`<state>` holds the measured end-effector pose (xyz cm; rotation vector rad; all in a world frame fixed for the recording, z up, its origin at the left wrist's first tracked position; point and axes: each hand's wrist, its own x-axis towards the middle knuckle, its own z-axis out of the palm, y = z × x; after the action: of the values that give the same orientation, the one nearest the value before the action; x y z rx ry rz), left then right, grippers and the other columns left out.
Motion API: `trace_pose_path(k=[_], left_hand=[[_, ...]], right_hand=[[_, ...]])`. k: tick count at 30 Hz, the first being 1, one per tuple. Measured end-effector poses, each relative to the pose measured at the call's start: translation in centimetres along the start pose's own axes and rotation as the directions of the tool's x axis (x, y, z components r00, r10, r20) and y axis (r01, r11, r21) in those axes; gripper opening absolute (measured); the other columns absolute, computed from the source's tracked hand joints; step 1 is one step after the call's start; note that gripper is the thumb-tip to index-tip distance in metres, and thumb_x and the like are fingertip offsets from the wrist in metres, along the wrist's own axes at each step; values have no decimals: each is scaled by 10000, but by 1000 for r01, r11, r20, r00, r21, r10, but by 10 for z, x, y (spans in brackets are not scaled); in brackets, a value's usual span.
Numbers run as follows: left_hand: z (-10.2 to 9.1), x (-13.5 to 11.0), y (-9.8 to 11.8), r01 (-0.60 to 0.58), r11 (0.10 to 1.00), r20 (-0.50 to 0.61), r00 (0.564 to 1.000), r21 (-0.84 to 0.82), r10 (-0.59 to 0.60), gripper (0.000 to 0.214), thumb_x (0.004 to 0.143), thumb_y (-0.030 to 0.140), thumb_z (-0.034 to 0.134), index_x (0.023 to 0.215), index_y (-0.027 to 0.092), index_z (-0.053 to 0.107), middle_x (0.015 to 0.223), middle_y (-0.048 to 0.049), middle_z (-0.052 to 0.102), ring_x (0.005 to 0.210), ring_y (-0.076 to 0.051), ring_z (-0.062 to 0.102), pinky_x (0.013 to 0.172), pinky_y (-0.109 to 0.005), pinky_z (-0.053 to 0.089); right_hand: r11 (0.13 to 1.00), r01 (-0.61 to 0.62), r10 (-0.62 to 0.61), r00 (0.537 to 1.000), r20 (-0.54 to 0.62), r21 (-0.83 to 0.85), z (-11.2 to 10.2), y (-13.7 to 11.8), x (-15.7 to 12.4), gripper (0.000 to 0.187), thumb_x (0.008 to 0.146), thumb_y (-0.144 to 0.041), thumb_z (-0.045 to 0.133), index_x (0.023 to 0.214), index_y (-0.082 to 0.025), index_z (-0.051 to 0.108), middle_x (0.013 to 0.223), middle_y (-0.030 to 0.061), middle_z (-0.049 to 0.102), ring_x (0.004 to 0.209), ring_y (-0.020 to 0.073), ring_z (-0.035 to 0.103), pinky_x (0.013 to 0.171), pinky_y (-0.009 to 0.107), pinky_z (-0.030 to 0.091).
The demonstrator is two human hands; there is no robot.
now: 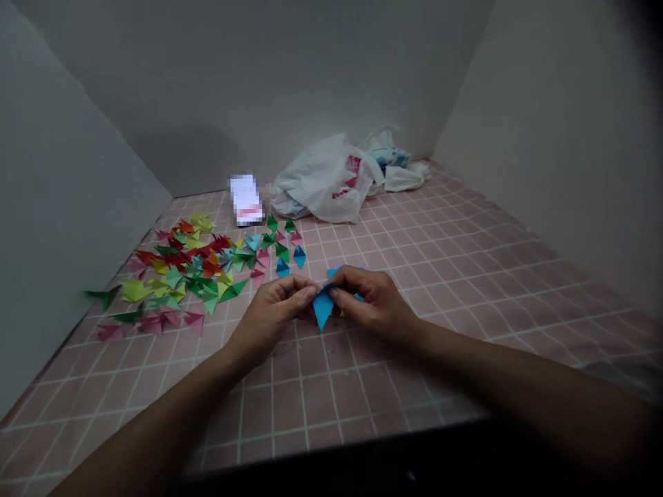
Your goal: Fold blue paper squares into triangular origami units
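Observation:
Between my two hands is a piece of folded blue paper (322, 310), its pointed end hanging down toward me. My left hand (277, 307) pinches its left side between thumb and fingers. On the other side, my right hand (370, 300) grips the paper near its top edge. More blue paper (336, 271) shows behind my right hand, partly hidden by it, with small bits of yellow below. Just beyond my left hand lie small folded blue pieces (299, 256) and green ones (281, 251).
Many folded paper cranes (202, 283) in several colours spread over the left of the pink checked tablecloth (440, 255). A lit phone (246, 200) stands behind them. White plastic bags (326, 179) lie at the back. Grey walls (311, 69) enclose the table's back and sides.

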<state>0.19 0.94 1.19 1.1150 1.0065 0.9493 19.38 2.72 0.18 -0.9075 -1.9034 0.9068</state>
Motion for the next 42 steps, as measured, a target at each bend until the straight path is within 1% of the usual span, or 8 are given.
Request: trace_pose_path(k=[4, 6, 10, 13, 17, 28, 34, 42], left_hand=[[0, 0, 0, -25, 1000, -24, 999, -8, 24, 237, 741, 283, 826, 897, 148, 709, 711, -13, 731, 636, -129, 678, 633, -245, 564], [-1, 0, 0, -47, 999, -36, 998, 21, 48, 219, 732, 250, 824, 883, 148, 702, 690, -4, 720, 620, -126, 673, 628, -244, 565], [1, -2, 1, -80, 996, -57, 995, 45, 82, 161, 732, 206, 788, 845, 150, 689, 673, 4, 705, 601, -118, 661, 605, -234, 556], [4, -3, 1, -94, 995, -101, 990, 24, 96, 122, 723, 194, 767, 804, 155, 684, 653, 11, 695, 587, -113, 648, 589, -228, 547], [7, -6, 2, -114, 993, -146, 983, -20, 110, 97, 694, 176, 764, 749, 157, 687, 635, 17, 691, 568, -100, 627, 565, -211, 526], [7, -6, 1, -66, 989, -127, 991, -132, 49, 85, 670, 175, 749, 728, 156, 689, 601, 20, 682, 536, -96, 612, 542, -203, 507], [5, -3, -2, -50, 992, -112, 993, -117, 37, 110, 709, 201, 761, 777, 151, 690, 652, 11, 690, 570, -103, 632, 570, -216, 523], [4, -2, -3, -31, 995, -141, 990, -95, 18, 231, 714, 253, 816, 878, 150, 691, 721, -21, 708, 608, -126, 651, 534, -216, 521]], right_hand=[[968, -154, 151, 988, 31, 197, 3, -1, 2, 102, 842, -212, 566, 757, -177, 609, 636, -18, 603, 549, 108, 557, 519, 239, 429], [923, -205, 196, 979, 60, 325, 4, -2, 2, 45, 813, -203, 591, 836, -181, 622, 651, -33, 611, 532, 100, 568, 502, 225, 448], [795, -278, 246, 960, 133, 539, 6, -2, 0, 96, 816, -201, 616, 912, -191, 618, 642, -40, 662, 519, 109, 629, 510, 226, 511], [698, -300, 251, 953, 170, 650, 8, 0, -2, 67, 850, -193, 609, 915, -191, 620, 607, -29, 703, 507, 120, 667, 511, 222, 526], [642, -283, 245, 956, 158, 713, 9, 1, -3, 78, 843, -132, 608, 878, -181, 657, 604, -26, 726, 504, 109, 678, 525, 208, 533], [634, -249, 193, 968, 161, 732, 8, 1, -4, 150, 830, -113, 592, 824, -159, 734, 623, -10, 727, 521, 106, 675, 545, 218, 540], [758, -230, 204, 972, 113, 610, 5, -3, -3, 141, 807, -122, 598, 801, -169, 730, 626, -20, 706, 547, 100, 659, 569, 228, 533], [820, -213, 204, 976, 76, 531, 6, -3, -4, 160, 815, -144, 591, 795, -193, 742, 683, -12, 704, 602, 117, 668, 596, 254, 537]])
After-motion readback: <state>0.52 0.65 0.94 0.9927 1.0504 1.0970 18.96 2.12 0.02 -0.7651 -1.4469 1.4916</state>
